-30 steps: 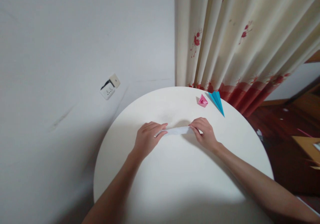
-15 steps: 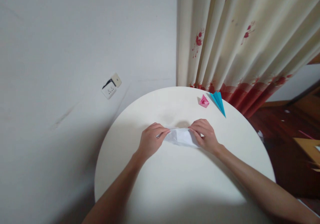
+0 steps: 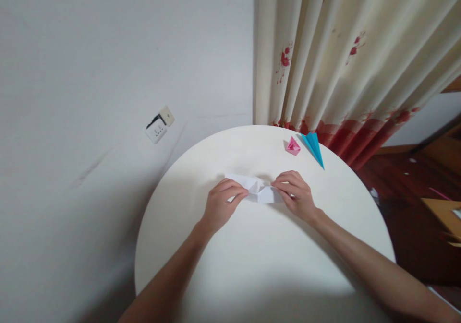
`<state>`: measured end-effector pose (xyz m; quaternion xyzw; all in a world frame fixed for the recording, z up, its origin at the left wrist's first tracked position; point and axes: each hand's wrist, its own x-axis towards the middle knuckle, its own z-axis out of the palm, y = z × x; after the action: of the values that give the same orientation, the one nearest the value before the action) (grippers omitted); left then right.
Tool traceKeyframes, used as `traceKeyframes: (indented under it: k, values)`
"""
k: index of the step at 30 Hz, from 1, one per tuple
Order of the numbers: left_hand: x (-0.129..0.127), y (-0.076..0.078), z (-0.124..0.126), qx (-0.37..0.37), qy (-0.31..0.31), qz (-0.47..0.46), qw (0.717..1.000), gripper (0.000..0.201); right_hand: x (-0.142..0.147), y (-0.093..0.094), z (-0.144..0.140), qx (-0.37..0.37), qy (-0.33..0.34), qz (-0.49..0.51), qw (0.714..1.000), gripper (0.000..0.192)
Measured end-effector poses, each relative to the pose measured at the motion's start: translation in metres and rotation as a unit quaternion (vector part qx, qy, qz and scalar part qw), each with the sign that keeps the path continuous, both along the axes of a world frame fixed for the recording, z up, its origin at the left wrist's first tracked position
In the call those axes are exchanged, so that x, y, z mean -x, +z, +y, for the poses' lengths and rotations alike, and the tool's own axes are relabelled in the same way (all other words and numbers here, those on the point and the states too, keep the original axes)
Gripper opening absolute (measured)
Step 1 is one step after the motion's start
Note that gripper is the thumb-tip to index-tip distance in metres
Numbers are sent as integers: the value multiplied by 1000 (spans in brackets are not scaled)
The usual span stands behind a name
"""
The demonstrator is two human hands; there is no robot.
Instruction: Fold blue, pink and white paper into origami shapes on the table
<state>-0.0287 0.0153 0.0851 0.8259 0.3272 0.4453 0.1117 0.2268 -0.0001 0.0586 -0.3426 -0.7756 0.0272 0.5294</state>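
A folded sheet of white paper (image 3: 268, 196) is held between my two hands, just over the middle of the round white table (image 3: 259, 260). My left hand (image 3: 224, 201) pinches its left part between thumb and fingers. At the right part, the fingertips of my right hand (image 3: 296, 193) are closed on it. The paper's middle stands up in a small raised fold, with one flap leaning back behind my left fingers. My fingers hide both gripped edges.
Near the table's far right edge lie a pink origami piece (image 3: 293, 146) and a blue paper plane (image 3: 314, 148). A patterned curtain (image 3: 324, 64) hangs behind them. A white wall with a socket (image 3: 156, 131) rises at the left.
The white paper has gone from a flat strip to one with a raised middle fold and a flap tilted back on the left. Both hands keep nearly the same places.
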Motion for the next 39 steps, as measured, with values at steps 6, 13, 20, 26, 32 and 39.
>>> traceKeyframes:
  k: [6, 13, 20, 26, 32, 39]
  values:
    - [6, -3, 4, -92, 53, 46, 993, 9, 0, -3, 0, -26, -5, -27, 999, 24]
    - [12, -13, 13, 40, -9, 180, 983, 12, 1, -5, 3, 78, 55, -93, 991, 11]
    - [13, -11, 13, 69, -54, 164, 983, 13, -3, -2, 2, 132, 85, -89, 984, 28]
    - [17, -8, 14, 91, -160, 181, 966, 17, -13, 0, 3, 371, 106, 74, 920, 72]
    - [13, -4, 11, 108, -220, 196, 950, 22, -15, -22, 11, 450, 86, -2, 889, 49]
    - [9, -3, 10, 85, -224, 206, 949, 22, -3, -34, 7, 454, 90, -25, 886, 37]
